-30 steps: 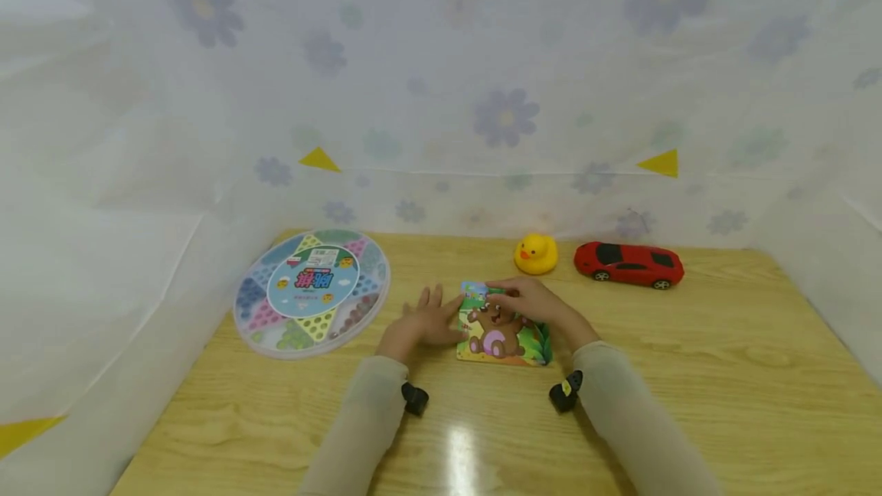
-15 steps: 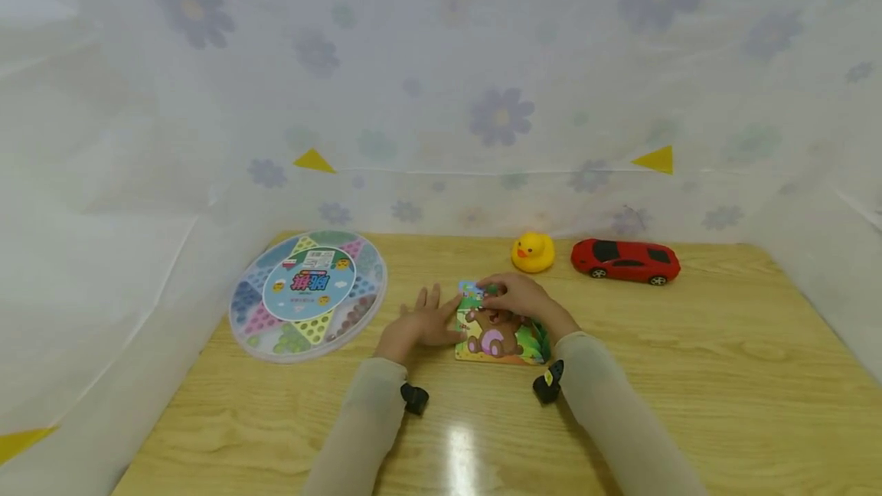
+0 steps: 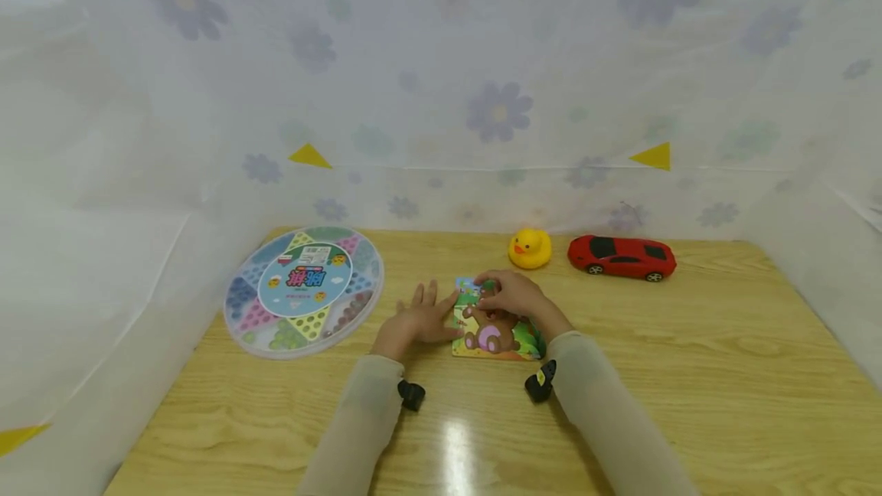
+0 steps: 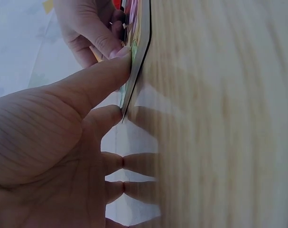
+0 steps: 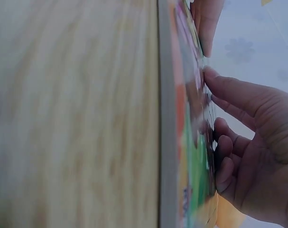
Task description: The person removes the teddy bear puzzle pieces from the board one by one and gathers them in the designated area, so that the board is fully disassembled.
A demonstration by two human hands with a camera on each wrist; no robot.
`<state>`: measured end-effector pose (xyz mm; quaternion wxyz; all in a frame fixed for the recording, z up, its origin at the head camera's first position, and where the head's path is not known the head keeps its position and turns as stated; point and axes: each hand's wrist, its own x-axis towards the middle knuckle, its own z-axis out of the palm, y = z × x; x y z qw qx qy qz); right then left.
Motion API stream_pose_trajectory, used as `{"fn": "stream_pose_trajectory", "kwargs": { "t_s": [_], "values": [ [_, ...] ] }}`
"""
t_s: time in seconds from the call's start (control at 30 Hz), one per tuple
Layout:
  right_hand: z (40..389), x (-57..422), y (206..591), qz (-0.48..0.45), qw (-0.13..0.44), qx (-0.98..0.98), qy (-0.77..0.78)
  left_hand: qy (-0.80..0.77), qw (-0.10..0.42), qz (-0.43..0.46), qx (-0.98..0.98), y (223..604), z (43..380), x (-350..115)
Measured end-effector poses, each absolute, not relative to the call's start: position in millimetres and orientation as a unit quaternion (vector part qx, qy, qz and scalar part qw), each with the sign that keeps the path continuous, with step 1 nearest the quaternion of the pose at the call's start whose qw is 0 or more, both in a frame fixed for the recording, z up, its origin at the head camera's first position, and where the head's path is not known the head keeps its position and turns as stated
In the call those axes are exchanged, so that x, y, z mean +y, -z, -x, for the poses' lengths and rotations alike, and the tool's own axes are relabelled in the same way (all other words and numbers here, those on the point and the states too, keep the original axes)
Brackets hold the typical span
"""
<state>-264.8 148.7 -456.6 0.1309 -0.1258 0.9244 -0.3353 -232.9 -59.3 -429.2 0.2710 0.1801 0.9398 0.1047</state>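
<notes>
Wooden table (image 3: 689,373), draped on three sides by a flower-print cloth (image 3: 441,60). At ten o'clock from the table's middle, a round game board (image 3: 303,291) under a clear lid. At one o'clock near the back edge, a red toy car (image 3: 622,257), and just beside it toward twelve, a yellow rubber duck (image 3: 529,248).

At the middle, lying flat on the wood: a picture puzzle (image 3: 494,331) showing a brown bear on a thin board. Judged light, stiff and flat, with a glossy face likely to slide on the smooth tabletop; loose pieces apt to pop out if the board is bent or tipped. Best taken by two opposite edges, or lifted from a corner with a fingertip slid beneath, since little rim stands clear of the wood.

Left hand (image 3: 420,318) at the puzzle's nine o'clock edge, fingers straight and spread on the table, thumb pressed to the board's rim, gripping nothing. Right hand (image 3: 515,295) over the twelve o'clock part of the picture, fingers (image 5: 229,90) bent, tips pressing on the face; whether a piece is pinched cannot be told.
</notes>
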Motion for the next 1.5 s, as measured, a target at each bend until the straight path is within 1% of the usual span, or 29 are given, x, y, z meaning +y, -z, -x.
{"fn": "stream_pose_trajectory", "kwargs": {
  "t_s": [0.13,0.4,0.73,1.03,1.23,1.37,1.5],
  "values": [
    [264,143,453,0.111,0.137,0.926,0.334,-0.099,0.271,-0.179,0.941,428,233,-61],
    [263,143,446,0.087,0.168,0.913,0.362,-0.096,0.276,-0.177,0.940,425,232,-59],
    [265,146,448,0.076,0.157,0.923,0.342,-0.101,0.268,-0.183,0.940,425,233,-57],
    [266,142,449,0.079,0.182,0.913,0.357,-0.111,0.260,-0.176,0.943,429,233,-60],
    [268,142,449,0.096,0.164,0.928,0.321,-0.116,0.258,-0.174,0.943,430,234,-59],
    [267,142,450,0.090,0.179,0.922,0.331,-0.117,0.261,-0.178,0.941,430,233,-59],
    [265,142,450,0.095,0.168,0.919,0.343,-0.121,0.258,-0.176,0.942,429,232,-60]
  ]
}}
